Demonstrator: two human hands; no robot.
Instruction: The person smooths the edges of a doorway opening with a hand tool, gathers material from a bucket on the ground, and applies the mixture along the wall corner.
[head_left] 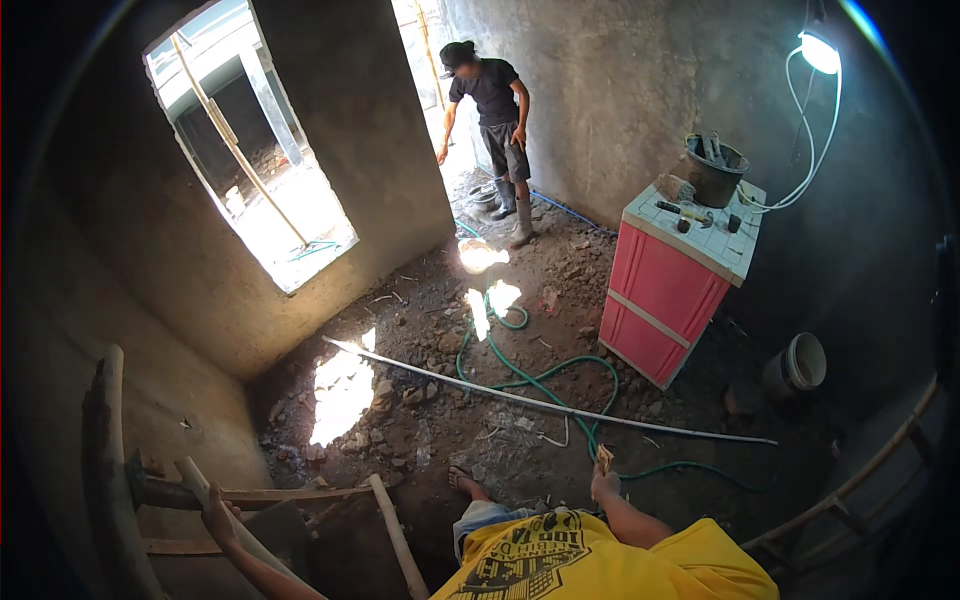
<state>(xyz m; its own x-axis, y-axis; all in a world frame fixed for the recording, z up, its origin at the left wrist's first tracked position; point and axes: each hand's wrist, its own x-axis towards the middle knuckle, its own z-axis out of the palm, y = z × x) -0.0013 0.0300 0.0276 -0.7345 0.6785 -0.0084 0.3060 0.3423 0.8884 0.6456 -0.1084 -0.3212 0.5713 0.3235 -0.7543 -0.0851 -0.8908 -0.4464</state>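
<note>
My right hand (606,487) gripped a small tan piece (603,458) by its lower end, above the floor (430,500); it looked light, probably stiff, best held there. My left hand (216,517) clasped a pale pole (192,480), likely rigid.

The rough grey cement wall (590,90) is unpainted. A tall rectangular window opening (262,140) and a bright doorway (432,90) admit daylight. The dark earth floor (420,335) is covered with loose rubble and carries bright sunlight patches (343,395). A pink rectangular cabinet (655,300) supports a white grid-patterned surface (715,246). A glowing white lamp (820,53) hangs at upper right.
</note>
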